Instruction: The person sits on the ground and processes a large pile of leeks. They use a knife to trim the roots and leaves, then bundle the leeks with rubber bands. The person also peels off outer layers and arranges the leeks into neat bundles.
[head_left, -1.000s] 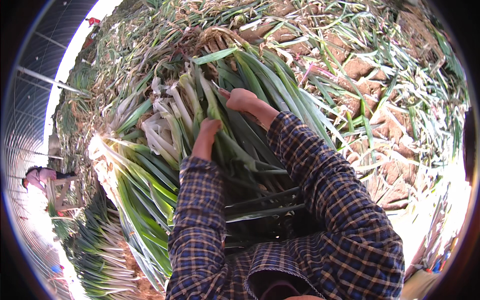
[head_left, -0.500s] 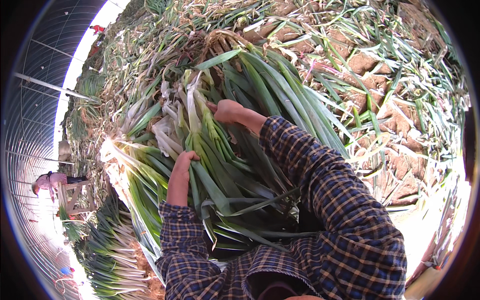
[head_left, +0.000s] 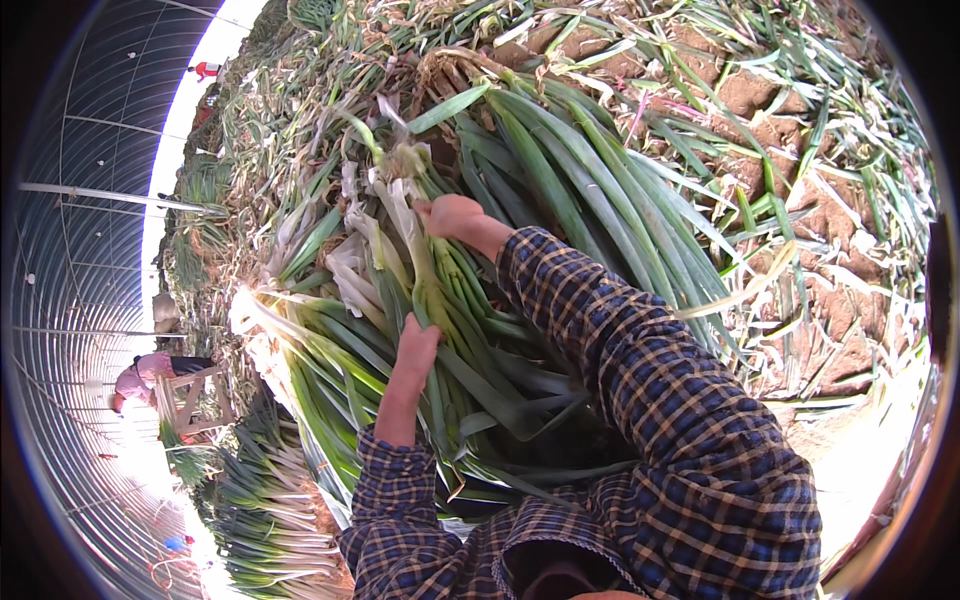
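Observation:
A pile of large green onions point(head_left: 480, 330) lies in front of me, white stems pointing away and long green leaves toward me. My left hand point(head_left: 417, 345) is closed around a green onion where its stem turns to leaf. Close by the upper part of that stem, my right hand point(head_left: 453, 216) is closed with its fingertips at a pale, papery outer skin point(head_left: 405, 205). What lies inside its fingers is partly hidden. More white stems with loose dry skins point(head_left: 352, 275) sit just left of my hands.
A bundle of long green leaves point(head_left: 600, 210) lies beyond my right forearm. Cleaned green onions point(head_left: 275, 510) lie in a row at the lower left. Another person point(head_left: 150, 378) bends by a wooden stand point(head_left: 198, 400). Leaf scraps cover the soil point(head_left: 825, 250).
The view has shifted a little, so the pile appears farther right. Both hands have drawn slightly closer together along the stem; both stay closed.

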